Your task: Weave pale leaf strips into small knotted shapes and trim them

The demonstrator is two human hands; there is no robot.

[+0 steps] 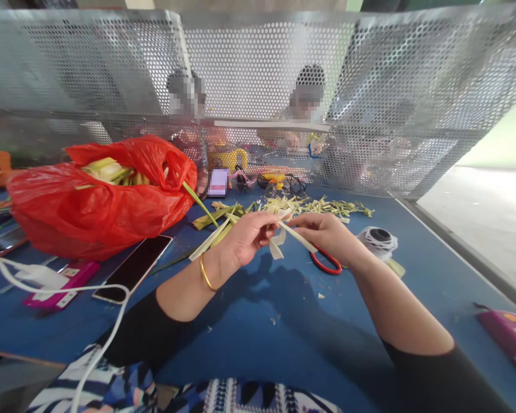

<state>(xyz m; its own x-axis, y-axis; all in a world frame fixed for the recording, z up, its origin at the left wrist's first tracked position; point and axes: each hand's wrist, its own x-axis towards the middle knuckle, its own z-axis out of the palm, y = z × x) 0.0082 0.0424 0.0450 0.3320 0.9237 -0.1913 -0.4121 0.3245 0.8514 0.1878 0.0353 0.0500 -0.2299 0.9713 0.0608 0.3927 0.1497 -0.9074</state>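
Head view: the perforated metal screen [258,63] closed off the far side, with the blue table [249,321] spread below it. The bulging red bag [90,218] took up the left of the tabletop and was the main edge beyond the left forearm. To the right, the table's border slanted away, well apart from the right hand [327,232]. The broadest room lay on the body side of both hands, between the forearms, where small scraps dotted the blue.

The left hand [251,235] was nearly closed, its thumb and fingers pinching a pale strip [298,237]. The right hand's thumb and forefinger were slightly parted and right up at the same strip; whether they gripped it I could not tell. A pile of trimmings [284,205] lay just beyond the fingertips, bounding the far side. The white roll [376,244] stood beside the right wrist, and a red handle [327,268] lay partly under the right hand.

The strip itself sat between the hands, its long axis running from the left fingertips down and rightward, past the underside of the right fingers toward the body. Its upper end was nearer the left hand, and a short tail [276,251] dangled below those fingers.
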